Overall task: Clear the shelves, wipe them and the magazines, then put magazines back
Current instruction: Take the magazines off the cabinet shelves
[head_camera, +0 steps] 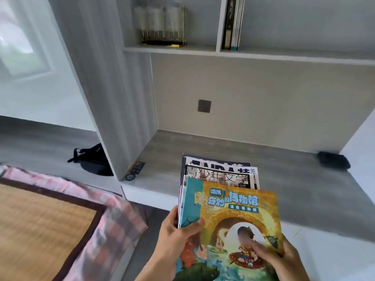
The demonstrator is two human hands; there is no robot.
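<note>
I hold a fanned stack of magazines (227, 205) low in the middle of the view, above the grey desk surface (304, 189). The top one has a colourful teal and yellow cartoon cover; two black-and-white ones stick out behind it. My left hand (176, 234) grips the stack's left edge, thumb on the cover. My right hand (280, 258) grips the lower right corner, thumb on top. On the upper shelf (284, 55) a few more magazines (233, 23) stand upright against the divider.
A clear rack with gold wires (162, 27) sits in the left shelf compartment. A dark cloth (333, 162) lies at the desk's far right. A black bag (91, 161) rests on the floor-level platform at left. A bed with a bamboo mat (40, 226) is at lower left.
</note>
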